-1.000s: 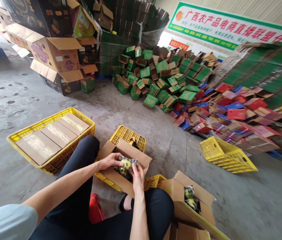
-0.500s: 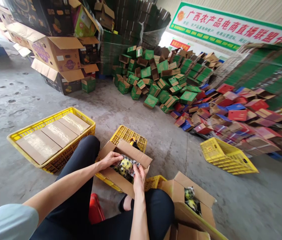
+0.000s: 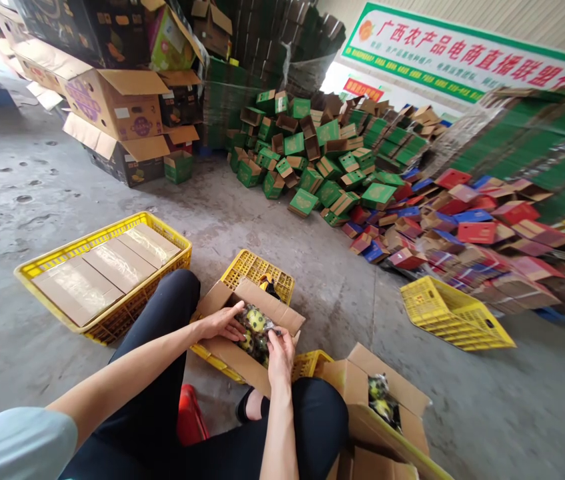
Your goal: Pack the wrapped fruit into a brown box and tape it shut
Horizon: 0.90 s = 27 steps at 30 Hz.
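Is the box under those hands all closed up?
No, the cardboard box is open, and wrapped yellow-green things show inside between the left hand and the right hand.

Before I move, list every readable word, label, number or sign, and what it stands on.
Wide white banner with green borders: "广西农产品电商直播联盟"; the character after it is unclear.
The banner's smaller lines: too blurred to read.
Small red rectangular sign: too blurred.
Brown cardboard box with purple print: unreadable.
Green cardboard boxes: print too small.
Clear plastic-wrapped yellow-green fruit: none readable.
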Each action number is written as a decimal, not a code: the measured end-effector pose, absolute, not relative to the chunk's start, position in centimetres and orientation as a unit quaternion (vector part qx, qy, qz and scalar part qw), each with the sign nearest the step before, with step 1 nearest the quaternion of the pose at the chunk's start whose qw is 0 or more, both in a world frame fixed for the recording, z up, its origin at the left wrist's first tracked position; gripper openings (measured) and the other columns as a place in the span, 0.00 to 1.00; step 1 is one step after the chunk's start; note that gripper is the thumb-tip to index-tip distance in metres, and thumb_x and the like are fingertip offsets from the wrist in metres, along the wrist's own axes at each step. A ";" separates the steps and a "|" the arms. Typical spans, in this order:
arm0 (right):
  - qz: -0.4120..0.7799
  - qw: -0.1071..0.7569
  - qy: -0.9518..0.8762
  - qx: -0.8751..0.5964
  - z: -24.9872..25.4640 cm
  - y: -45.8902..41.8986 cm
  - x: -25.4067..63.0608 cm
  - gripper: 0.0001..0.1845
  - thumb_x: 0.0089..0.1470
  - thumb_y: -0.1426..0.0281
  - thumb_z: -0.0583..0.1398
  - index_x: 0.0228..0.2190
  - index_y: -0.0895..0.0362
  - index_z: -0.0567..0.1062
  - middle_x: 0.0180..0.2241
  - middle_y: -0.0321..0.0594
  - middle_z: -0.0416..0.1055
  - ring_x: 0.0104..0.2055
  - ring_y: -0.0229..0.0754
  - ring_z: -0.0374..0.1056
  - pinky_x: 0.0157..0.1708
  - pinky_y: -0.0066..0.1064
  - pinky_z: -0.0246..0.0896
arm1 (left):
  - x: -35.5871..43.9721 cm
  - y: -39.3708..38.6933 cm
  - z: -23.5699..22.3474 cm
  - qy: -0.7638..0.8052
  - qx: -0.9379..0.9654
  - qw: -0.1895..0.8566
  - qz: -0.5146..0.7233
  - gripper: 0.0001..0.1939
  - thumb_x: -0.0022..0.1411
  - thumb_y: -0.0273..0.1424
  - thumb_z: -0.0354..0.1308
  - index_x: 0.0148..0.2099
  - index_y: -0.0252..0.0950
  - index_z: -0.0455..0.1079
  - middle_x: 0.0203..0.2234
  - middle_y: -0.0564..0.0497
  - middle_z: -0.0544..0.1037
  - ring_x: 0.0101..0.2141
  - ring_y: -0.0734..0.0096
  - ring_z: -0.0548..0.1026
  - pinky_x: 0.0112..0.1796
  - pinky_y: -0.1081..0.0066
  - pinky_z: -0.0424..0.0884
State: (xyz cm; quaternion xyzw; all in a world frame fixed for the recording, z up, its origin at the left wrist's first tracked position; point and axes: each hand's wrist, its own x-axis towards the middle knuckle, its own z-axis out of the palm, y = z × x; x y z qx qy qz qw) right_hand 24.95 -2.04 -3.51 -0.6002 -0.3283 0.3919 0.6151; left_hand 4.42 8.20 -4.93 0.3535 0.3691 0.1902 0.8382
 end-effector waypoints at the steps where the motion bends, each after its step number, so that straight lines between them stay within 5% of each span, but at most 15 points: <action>1: 0.403 0.613 -0.327 -0.596 -3.3 -2.1 24.8 0.14 0.49 0.57 0.71 0.34 0.51 0.79 0.36 0.36 0.82 0.40 0.45 0.76 0.43 0.34 0.69 | 4.5 8.3 -5.0 0.363 0.341 0.847 0.186 0.54 0.59 0.68 0.62 0.72 0.33 0.64 0.39 0.38 0.86 0.40 0.51 0.87 0.41 0.65 0.81; 5: 0.446 0.592 -0.352 -0.572 -2.8 -2.2 24.4 0.10 0.47 0.62 0.71 0.30 0.51 0.79 0.45 0.38 0.84 0.51 0.49 0.77 0.55 0.37 0.68 | 4.5 8.8 -5.2 0.354 0.316 0.859 0.193 0.44 0.55 0.64 0.70 0.58 0.32 0.76 0.37 0.40 0.86 0.35 0.57 0.86 0.39 0.68 0.80; 10: 0.471 0.591 -0.306 -0.579 -2.7 -2.2 24.2 0.09 0.46 0.64 0.71 0.33 0.51 0.82 0.61 0.41 0.78 0.65 0.54 0.70 0.64 0.42 0.66 | 4.1 8.8 -4.6 0.299 0.324 0.859 0.259 0.32 0.48 0.45 0.83 0.49 0.33 0.79 0.43 0.43 0.84 0.37 0.64 0.84 0.43 0.67 0.80; 15: 0.547 0.638 -0.222 -0.495 -2.4 -2.0 24.5 0.18 0.49 0.64 0.68 0.44 0.50 0.83 0.55 0.44 0.82 0.58 0.53 0.77 0.61 0.49 0.71 | 4.0 8.7 -4.2 0.283 0.334 0.850 0.295 0.33 0.47 0.39 0.84 0.52 0.36 0.78 0.43 0.46 0.82 0.36 0.68 0.81 0.39 0.69 0.78; 19: 0.537 0.651 -0.193 -0.500 -2.2 -2.1 24.6 0.25 0.53 0.55 0.69 0.52 0.48 0.81 0.59 0.44 0.80 0.63 0.54 0.74 0.58 0.50 0.74 | 3.9 8.5 -4.0 0.255 0.380 0.845 0.278 0.33 0.48 0.36 0.83 0.55 0.36 0.78 0.44 0.46 0.82 0.35 0.71 0.80 0.36 0.73 0.72; 27: 0.494 0.608 -0.254 -0.567 -2.4 -2.2 23.9 0.26 0.44 0.56 0.76 0.45 0.51 0.85 0.47 0.45 0.85 0.49 0.54 0.80 0.50 0.44 0.77 | 4.1 7.9 -4.1 0.263 0.404 0.826 0.291 0.49 0.44 0.35 0.84 0.68 0.42 0.72 0.62 0.40 0.76 0.50 0.59 0.79 0.45 0.69 0.73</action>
